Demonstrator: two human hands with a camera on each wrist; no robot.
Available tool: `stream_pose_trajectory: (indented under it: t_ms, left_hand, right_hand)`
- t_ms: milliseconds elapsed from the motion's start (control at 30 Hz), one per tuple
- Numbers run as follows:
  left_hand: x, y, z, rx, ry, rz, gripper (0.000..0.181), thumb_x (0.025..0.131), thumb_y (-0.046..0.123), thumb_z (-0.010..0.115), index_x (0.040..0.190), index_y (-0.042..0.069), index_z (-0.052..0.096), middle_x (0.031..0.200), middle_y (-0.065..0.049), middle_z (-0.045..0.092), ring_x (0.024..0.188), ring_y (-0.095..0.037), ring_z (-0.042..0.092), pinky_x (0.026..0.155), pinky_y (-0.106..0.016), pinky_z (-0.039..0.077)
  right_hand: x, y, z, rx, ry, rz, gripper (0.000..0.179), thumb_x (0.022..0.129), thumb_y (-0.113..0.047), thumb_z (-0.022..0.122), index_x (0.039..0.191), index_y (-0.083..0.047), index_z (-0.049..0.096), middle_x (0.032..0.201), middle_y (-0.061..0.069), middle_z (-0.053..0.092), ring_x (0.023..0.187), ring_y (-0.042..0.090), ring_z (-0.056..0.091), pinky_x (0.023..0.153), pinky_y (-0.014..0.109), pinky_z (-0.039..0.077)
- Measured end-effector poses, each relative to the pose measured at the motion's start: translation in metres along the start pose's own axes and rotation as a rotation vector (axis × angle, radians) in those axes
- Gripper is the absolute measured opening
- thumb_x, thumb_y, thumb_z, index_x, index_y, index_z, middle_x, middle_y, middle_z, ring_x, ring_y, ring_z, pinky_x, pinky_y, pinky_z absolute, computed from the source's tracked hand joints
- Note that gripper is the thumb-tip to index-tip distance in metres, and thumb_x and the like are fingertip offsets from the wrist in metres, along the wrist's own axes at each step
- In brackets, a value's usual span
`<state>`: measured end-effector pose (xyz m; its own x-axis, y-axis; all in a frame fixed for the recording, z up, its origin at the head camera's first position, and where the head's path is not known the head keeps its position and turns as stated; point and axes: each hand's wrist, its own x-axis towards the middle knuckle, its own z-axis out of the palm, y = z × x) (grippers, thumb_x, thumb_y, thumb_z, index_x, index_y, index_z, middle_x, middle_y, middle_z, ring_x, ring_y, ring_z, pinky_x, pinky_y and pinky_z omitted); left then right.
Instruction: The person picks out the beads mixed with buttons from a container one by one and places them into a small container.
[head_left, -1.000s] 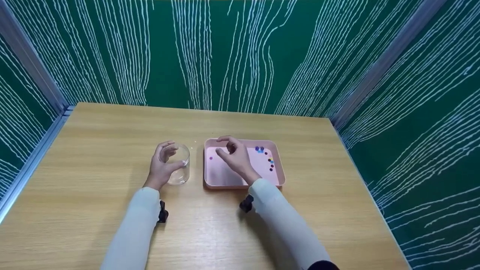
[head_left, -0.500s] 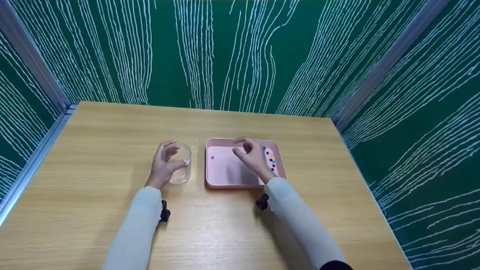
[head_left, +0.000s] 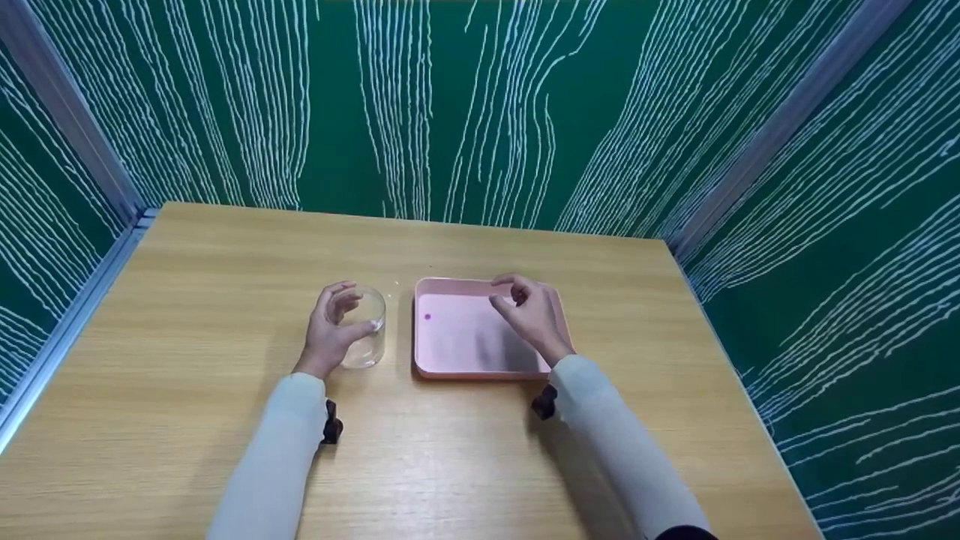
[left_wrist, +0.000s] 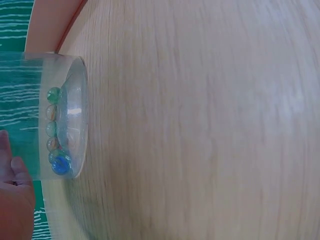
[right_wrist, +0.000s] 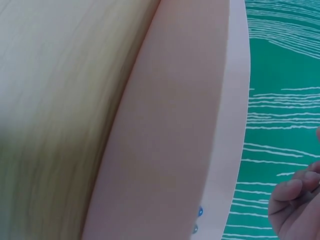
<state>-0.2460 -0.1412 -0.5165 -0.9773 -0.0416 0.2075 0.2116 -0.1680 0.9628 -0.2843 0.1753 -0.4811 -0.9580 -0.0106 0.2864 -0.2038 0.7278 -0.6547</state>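
Note:
My left hand (head_left: pixel 327 334) holds a clear cylindrical cup (head_left: pixel 372 346) upright on the table, thumb at the front and fingers round the far side. Several glass marbles (left_wrist: pixel 61 165) lie in the cup's bottom in the left wrist view, one of them deep blue. My right hand (head_left: pixel 531 319) hovers over the right part of a shallow pink tray (head_left: pixel 457 372), fingers bent, a gap between thumb and forefinger, nothing seen between them. One purple marble (head_left: pixel 427 316) lies at the tray's left. A blue marble (right_wrist: pixel 200 211) shows past the tray wall in the right wrist view.
The wooden table (head_left: pixel 420 465) carries the cup and tray side by side, a narrow strip apart. Tiny specks lie behind that gap. A green wall with white lines (head_left: pixel 330 150) stands behind the table, with metal posts (head_left: pixel 787 112) at its corners.
My right hand has moved rightward across the tray and now covers the group of marbles seen earlier at its right side. The left hand stays on the cup.

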Motion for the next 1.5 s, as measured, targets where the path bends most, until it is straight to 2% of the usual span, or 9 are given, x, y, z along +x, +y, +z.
stream_pose_trajectory:
  t_ms: [233,467,567,733,867,1000,1133,1300,1500]
  left_hand:
    - [0.001,0.0,-0.001,0.013,-0.021,0.002,0.071,0.063,-0.001,0.073,0.124,0.005,0.036,0.12,-0.012,0.049,0.115,-0.033,0.039,0.103,-0.043,0.023]
    - [-0.001,0.014,0.005,-0.004,-0.013,0.031,0.069,0.064,-0.009,0.069,0.123,-0.002,0.035,0.119,-0.024,0.046,0.112,-0.037,0.039,0.102,-0.048,0.022]
    - [-0.001,0.015,0.006,-0.027,-0.018,0.049,0.068,0.063,-0.011,0.068,0.123,-0.004,0.035,0.119,-0.027,0.044,0.113,-0.04,0.038,0.103,-0.048,0.023]
    - [0.001,0.004,0.003,-0.034,-0.016,0.042,0.069,0.063,-0.01,0.07,0.122,-0.002,0.036,0.118,-0.022,0.047,0.115,-0.041,0.037,0.103,-0.045,0.024]
    - [0.002,-0.006,0.0,0.012,-0.002,0.021,0.069,0.062,-0.003,0.073,0.122,0.006,0.039,0.117,-0.014,0.05,0.115,-0.036,0.039,0.102,-0.04,0.027]
    - [0.002,-0.008,-0.001,0.041,0.009,0.011,0.068,0.063,0.001,0.074,0.121,0.009,0.04,0.116,-0.012,0.052,0.113,-0.031,0.043,0.101,-0.038,0.028]
    - [0.0,-0.002,-0.001,0.014,-0.01,0.007,0.069,0.063,-0.003,0.073,0.123,0.004,0.038,0.117,-0.016,0.049,0.111,-0.026,0.043,0.103,-0.04,0.025]
    - [-0.005,0.012,0.004,-0.021,-0.023,0.021,0.07,0.063,-0.008,0.07,0.123,-0.003,0.034,0.119,-0.025,0.045,0.111,-0.032,0.04,0.103,-0.047,0.021]
    - [-0.006,0.019,0.006,0.0,-0.02,0.007,0.07,0.063,-0.006,0.07,0.124,-0.002,0.035,0.12,-0.023,0.046,0.113,-0.034,0.039,0.103,-0.047,0.022]
  right_hand:
    - [0.01,0.016,-0.004,0.135,0.001,-0.053,0.021,0.076,-0.031,0.065,0.094,-0.02,0.064,0.072,0.004,0.05,0.065,0.016,0.045,0.055,0.028,0.038]
    - [0.019,0.034,-0.013,0.127,0.007,0.056,0.024,0.075,-0.037,0.064,0.095,-0.024,0.064,0.083,-0.001,0.049,0.079,0.016,0.044,0.063,0.03,0.037]
    - [0.023,0.042,-0.016,0.118,0.019,0.117,0.024,0.075,-0.039,0.064,0.094,-0.024,0.064,0.086,-0.002,0.047,0.083,0.017,0.042,0.065,0.031,0.035]
    - [0.026,0.056,-0.02,0.094,0.013,0.235,0.02,0.076,-0.035,0.063,0.095,-0.027,0.062,0.091,-0.001,0.044,0.088,0.018,0.042,0.069,0.032,0.037]
    - [0.026,0.065,-0.02,0.084,0.003,0.314,0.02,0.077,-0.033,0.062,0.096,-0.025,0.062,0.099,-0.003,0.044,0.097,0.018,0.042,0.082,0.036,0.041]
    - [0.027,0.074,-0.018,0.019,0.009,0.324,0.02,0.077,-0.036,0.062,0.094,-0.026,0.062,0.099,-0.003,0.043,0.095,0.018,0.042,0.082,0.037,0.04]
    - [0.028,0.082,-0.014,-0.087,0.02,0.264,0.018,0.074,-0.037,0.063,0.089,-0.028,0.062,0.093,-0.002,0.042,0.087,0.018,0.041,0.073,0.033,0.037]
    - [0.029,0.09,-0.01,-0.229,0.004,0.186,0.016,0.071,-0.036,0.067,0.084,-0.029,0.063,0.087,-0.001,0.041,0.083,0.018,0.039,0.068,0.032,0.035]
    - [0.034,0.094,-0.006,-0.302,-0.041,0.212,0.015,0.071,-0.035,0.068,0.084,-0.029,0.065,0.087,0.001,0.038,0.085,0.019,0.036,0.067,0.032,0.032]
